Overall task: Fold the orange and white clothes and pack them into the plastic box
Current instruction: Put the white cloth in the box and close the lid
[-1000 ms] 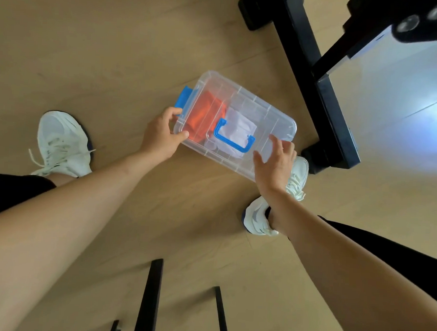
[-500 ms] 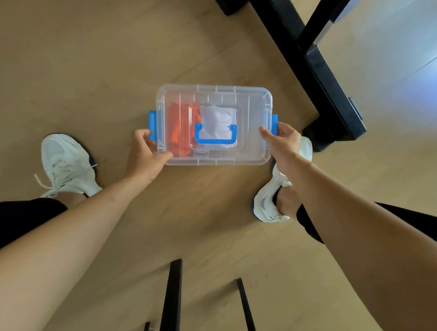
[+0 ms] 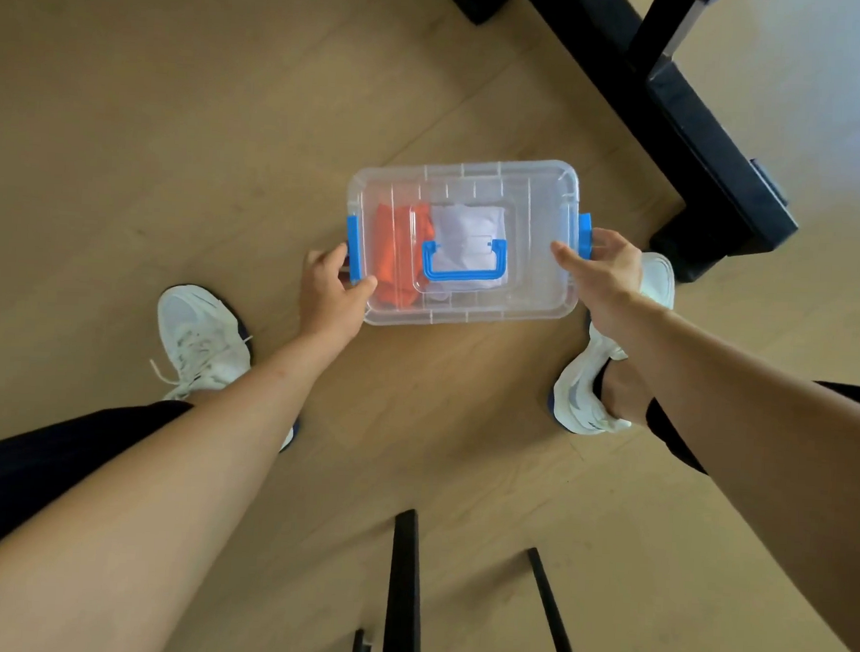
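Note:
A clear plastic box (image 3: 535, 281) with its lid on, a blue handle (image 3: 463, 265) and blue side latches hangs level over the wooden floor. Through the lid I see the orange cloth (image 3: 397, 254) on the left and the white cloth (image 3: 468, 228) beside it in the middle. My left hand (image 3: 332, 295) grips the box's left end at the blue latch. My right hand (image 3: 608, 270) holds the right end, thumb on the lid and fingers by the right latch.
My two white shoes (image 3: 203, 344) (image 3: 594, 379) stand on the wooden floor (image 3: 180, 113) on either side below the box. A black frame base (image 3: 701, 155) runs along the upper right. Thin black legs (image 3: 404, 588) rise at the bottom centre.
The box has turned from tilted to level across my view. My hands have shifted to its two short ends at the blue latches.

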`<state>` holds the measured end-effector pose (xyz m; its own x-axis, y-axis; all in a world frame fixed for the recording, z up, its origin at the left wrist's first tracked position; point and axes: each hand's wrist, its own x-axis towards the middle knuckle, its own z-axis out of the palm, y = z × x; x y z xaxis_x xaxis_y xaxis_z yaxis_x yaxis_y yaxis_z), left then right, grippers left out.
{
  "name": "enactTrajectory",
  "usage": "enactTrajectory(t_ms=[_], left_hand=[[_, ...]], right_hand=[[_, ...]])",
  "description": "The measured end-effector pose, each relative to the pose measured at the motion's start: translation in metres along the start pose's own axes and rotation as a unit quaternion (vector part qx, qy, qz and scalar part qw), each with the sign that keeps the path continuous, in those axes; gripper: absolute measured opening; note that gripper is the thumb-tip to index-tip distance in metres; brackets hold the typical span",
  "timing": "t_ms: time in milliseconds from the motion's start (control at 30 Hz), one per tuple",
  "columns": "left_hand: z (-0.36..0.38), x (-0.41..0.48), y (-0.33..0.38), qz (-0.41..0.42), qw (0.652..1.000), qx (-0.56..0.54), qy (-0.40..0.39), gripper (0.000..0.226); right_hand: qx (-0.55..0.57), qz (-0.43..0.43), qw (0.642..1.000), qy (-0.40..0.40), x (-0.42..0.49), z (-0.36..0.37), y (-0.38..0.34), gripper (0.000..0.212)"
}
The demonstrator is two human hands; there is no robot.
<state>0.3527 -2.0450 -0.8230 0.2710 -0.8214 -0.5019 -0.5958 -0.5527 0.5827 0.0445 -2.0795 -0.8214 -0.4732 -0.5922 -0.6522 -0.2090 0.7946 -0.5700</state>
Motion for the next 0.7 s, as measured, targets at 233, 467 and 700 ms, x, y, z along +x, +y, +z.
enactTrajectory(t_ms=[233, 467, 700], left_hand=[[-0.013, 0.011, -0.01, -0.024, 0.998, 0.035, 0.052, 0.035], [-0.045, 0.026, -0.028, -0.046, 0.996, 0.046, 0.065, 0.028], [-0.064, 0.021, -0.014, -0.042, 0.995, 0.086, -0.032, 0.035]], right_hand=[[-0.034, -0.075, 0.997, 0.013, -0.015, 0.027, -0.006, 0.053], [-0.15, -0.193, 0.969, -0.039, -0.031, 0.061, -0.013, 0.052], [-0.276, -0.216, 0.928, -0.125, -0.035, 0.035, -0.025, 0.056]])
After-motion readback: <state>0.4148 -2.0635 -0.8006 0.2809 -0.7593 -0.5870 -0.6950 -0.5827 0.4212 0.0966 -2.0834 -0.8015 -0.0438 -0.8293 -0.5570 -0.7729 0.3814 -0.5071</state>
